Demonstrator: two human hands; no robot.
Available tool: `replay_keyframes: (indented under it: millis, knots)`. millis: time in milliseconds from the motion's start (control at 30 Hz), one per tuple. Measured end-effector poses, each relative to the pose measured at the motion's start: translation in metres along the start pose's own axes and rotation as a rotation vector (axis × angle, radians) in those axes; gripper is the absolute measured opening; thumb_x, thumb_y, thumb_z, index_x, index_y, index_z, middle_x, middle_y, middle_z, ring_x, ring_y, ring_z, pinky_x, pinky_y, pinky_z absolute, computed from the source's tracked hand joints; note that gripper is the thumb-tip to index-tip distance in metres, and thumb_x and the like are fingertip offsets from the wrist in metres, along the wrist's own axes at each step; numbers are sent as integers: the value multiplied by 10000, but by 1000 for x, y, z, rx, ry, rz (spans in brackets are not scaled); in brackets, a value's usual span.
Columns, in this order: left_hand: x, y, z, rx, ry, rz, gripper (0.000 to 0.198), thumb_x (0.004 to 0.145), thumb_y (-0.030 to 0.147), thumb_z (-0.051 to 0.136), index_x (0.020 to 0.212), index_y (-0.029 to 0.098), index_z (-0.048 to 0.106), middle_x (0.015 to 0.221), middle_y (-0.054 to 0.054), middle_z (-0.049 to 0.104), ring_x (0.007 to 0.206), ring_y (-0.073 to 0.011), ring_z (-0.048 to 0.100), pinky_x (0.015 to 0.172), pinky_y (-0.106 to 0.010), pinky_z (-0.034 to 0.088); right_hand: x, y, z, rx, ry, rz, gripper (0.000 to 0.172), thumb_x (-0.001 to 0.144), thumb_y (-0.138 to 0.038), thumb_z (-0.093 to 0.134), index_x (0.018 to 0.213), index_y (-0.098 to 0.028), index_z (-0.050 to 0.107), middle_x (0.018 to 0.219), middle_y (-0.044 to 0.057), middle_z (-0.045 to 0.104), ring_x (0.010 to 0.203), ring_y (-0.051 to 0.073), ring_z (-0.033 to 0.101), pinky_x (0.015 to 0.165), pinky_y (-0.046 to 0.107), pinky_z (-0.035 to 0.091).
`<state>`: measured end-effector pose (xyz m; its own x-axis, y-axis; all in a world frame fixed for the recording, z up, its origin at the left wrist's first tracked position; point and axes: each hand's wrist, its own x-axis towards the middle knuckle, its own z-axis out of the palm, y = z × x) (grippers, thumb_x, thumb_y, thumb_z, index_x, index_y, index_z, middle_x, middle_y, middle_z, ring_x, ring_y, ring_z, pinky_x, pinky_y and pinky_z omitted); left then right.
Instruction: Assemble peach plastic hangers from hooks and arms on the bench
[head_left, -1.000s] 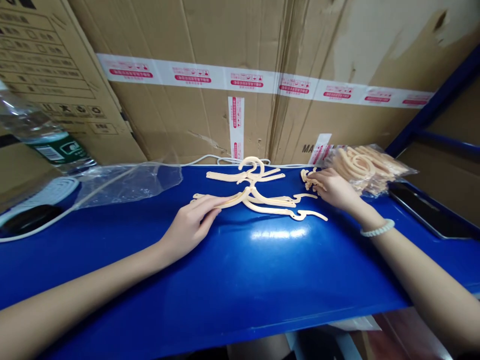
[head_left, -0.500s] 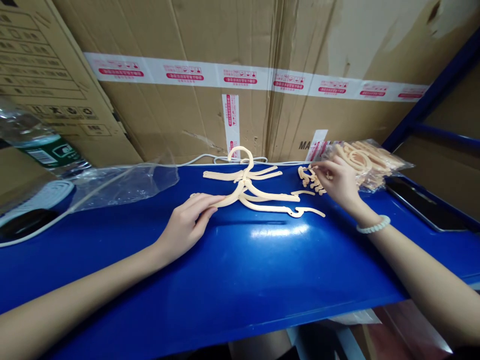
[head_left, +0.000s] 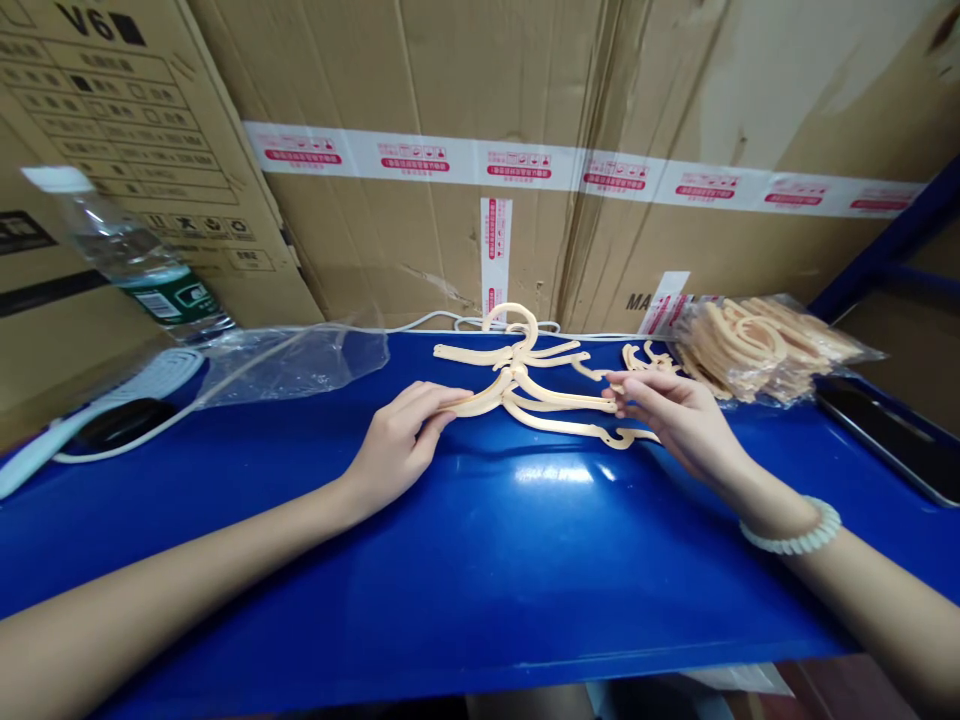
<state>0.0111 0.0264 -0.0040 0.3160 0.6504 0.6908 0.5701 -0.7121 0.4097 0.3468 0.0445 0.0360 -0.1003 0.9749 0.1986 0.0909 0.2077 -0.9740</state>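
My left hand [head_left: 401, 435] is closed on the left arm of a beige plastic clothes hanger [head_left: 480, 404], thumb below and fingers above. The hanger lies on the blue table [head_left: 450, 590], overlapping other beige hanger parts, with curved hooks [head_left: 517, 312] at the back. At the hanger's right end, my right hand [head_left: 679, 415] pinches a small beige piece [head_left: 616, 385], mostly hidden by the fingertips. Beyond the right hand lies a small pile of curved beige hook pieces [head_left: 637, 357].
Clear bags of beige hanger parts [head_left: 750, 340] lie at the back right, beside a black phone [head_left: 885, 435]. At left are a water bottle [head_left: 150, 265], a pale hairbrush [head_left: 142, 385], a black mouse-like object [head_left: 120, 425] and a clear bag [head_left: 315, 360]. Cardboard boxes [head_left: 450, 230] stand behind.
My right hand has moved left and nearer, from the small hook pile to the hanger's right end, with a small piece in its fingers. My left hand keeps its hold. The view has shifted.
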Motion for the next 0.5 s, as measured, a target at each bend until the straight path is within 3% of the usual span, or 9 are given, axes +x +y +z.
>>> replay_keyframes:
  millis: [133,267,500]
  knots:
    - [0,0,0,-3,3,-3,207,1000,113,525,1135,176,671,1065,-66,728,972,-190,669,877,-314,518,2,0,-3,59,54,25,399,628,-409,951,867,-223,693,849,43,760,831,219,717,752,352,595]
    - [0,0,0,-16,12,4,205,1000,106,528,1132,172,669,1065,-64,723,972,-179,665,876,-302,515,3,-5,-4,188,67,111,561,561,-344,986,1000,-264,646,824,-1,760,915,221,730,854,372,595]
    - [-1,-1,0,-21,23,-4,200,996,101,532,1116,183,669,1061,-59,725,976,-181,666,887,-310,516,4,-5,-8,158,-80,244,339,658,-403,946,801,-205,711,997,57,771,953,191,712,848,282,591]
